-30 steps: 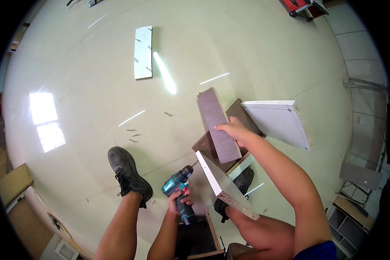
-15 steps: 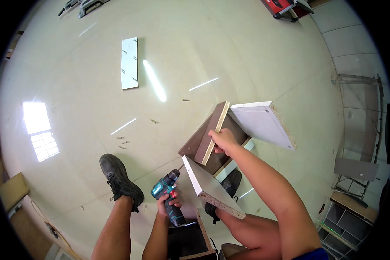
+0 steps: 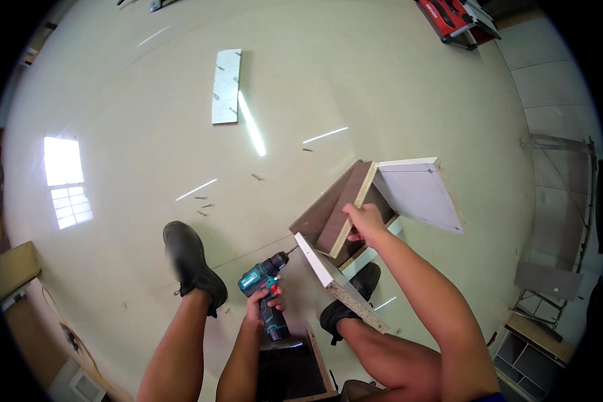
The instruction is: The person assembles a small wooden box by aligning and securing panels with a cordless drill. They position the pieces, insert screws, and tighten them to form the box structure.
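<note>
Clearly, dark print (image 3: pixel 220 68) marks the white strip (image 3: pixel 226 90); left hand (image 3: pixel 264 305) grips drill (image 3: pixel 260 275).

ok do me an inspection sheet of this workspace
Surface: pale, glossy floor with light reflections
Job's things: teal-and-black drill, its bit by the near white panel, contact unclear; brown board; far white panel
Clutter: loose screws, white strip on the floor
Hands: left hand grips the drill; right hand grips the brown board
Cables: cord at lower left
Surroundings: red-and-black case upper right; shelf unit lower right
</note>
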Demonstrator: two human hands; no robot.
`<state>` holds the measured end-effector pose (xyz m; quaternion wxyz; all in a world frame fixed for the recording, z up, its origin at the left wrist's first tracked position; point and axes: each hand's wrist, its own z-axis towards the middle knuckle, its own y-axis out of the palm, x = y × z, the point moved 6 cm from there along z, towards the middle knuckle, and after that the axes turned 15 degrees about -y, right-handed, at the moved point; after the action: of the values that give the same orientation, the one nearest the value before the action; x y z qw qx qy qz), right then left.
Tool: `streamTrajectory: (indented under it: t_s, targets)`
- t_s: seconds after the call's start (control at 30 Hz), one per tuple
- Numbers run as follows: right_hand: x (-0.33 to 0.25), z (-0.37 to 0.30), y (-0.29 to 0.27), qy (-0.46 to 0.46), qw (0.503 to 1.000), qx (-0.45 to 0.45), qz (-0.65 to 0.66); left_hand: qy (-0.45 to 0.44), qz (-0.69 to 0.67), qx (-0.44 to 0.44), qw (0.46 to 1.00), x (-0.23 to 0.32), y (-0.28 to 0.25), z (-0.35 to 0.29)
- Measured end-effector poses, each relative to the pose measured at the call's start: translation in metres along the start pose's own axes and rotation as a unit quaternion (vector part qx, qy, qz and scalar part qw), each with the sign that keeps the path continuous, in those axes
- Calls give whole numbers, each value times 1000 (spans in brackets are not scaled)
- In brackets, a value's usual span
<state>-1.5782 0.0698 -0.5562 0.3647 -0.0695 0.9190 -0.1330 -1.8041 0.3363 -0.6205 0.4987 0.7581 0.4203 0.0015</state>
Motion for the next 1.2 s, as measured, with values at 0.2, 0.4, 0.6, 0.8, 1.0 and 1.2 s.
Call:
streamTrajectory:
  t_s: [0.2, 0.4, 0.6, 0.8, 1.0, 1.2]
  targets:
    - [24, -5, -18, -47, 999, -3, -25, 12, 19, 12, 1000, 1, -4, -1]
    - [44, -3, -10, -51, 998, 38, -9, 6, 58, 124, 991, 0, -21, -4]
    - [67, 2, -1, -60, 992, 112, 14, 12, 62, 118, 991, -3, -23, -3]
    - [94, 10, 1, -114, 960, 248, -57, 17, 85, 118, 989, 4, -19, -7]
    - [103, 13, 26, -128, 942, 257, 171, 29, 83, 99, 991, 7, -7, -9]
    - [115, 23, 36, -134, 936, 228, 232, 17, 51, 52, 997, -4, 3, -1]
